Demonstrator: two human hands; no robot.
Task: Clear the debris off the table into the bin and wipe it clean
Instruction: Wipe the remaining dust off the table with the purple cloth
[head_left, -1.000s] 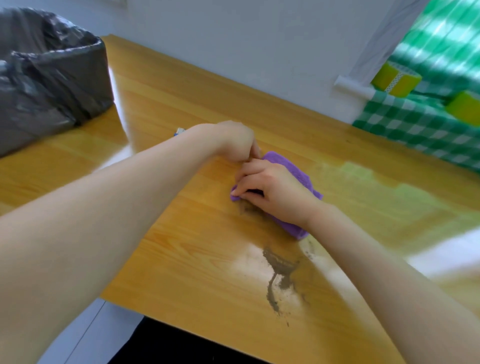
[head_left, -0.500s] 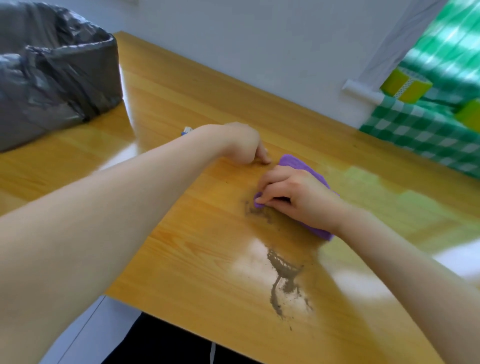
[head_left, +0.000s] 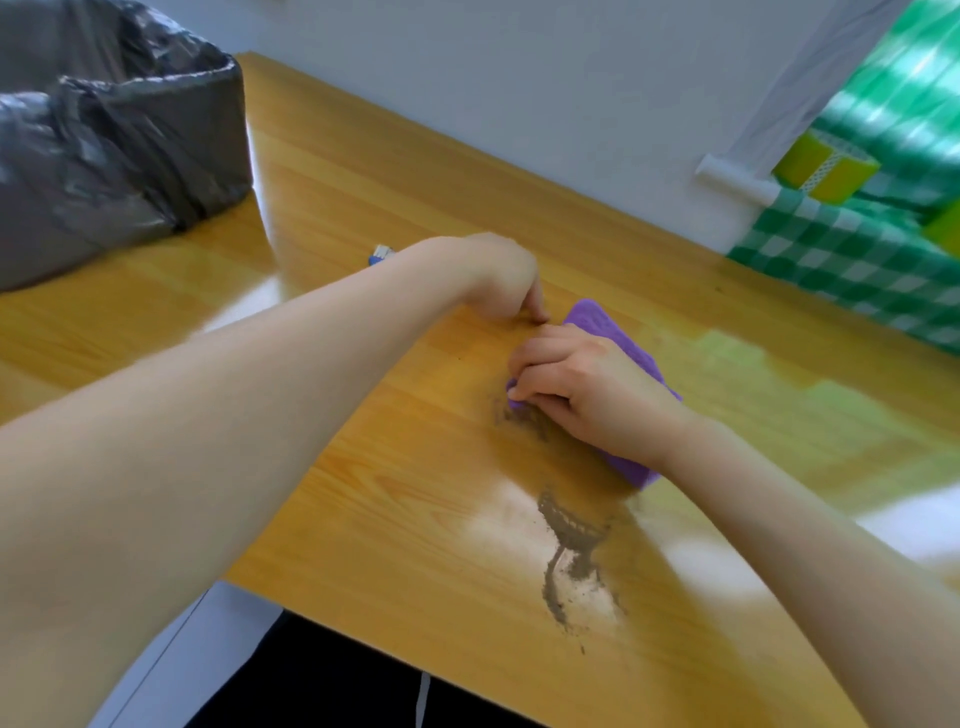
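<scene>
Wooden bench (head_left: 395, 499): right hand (head_left: 597, 405) curls fingers (head_left: 540, 364) round a cloth (head_left: 602, 327), seemingly soft and light, best held from above, beside loose grit (head_left: 569, 530). Left hand (head_left: 501, 275) curled; contents unclear.

The right hand (head_left: 587, 400) grips the cloth (head_left: 602, 327) on the table (head_left: 363, 171).

Obstructions: the left hand (head_left: 498, 275) rests with curled fingers just beyond the grip, and its forearm (head_left: 260, 389) bars the left side. A small dirt patch (head_left: 519, 415) lies against the grip's left edge. A larger dirt smear (head_left: 571, 540) lies between the grip and the near table edge. The bin (head_left: 104, 140) stands far left, well apart.

Clearance: bare wood runs open to the right of the grip, as far as the green checked covering (head_left: 857, 260).
</scene>
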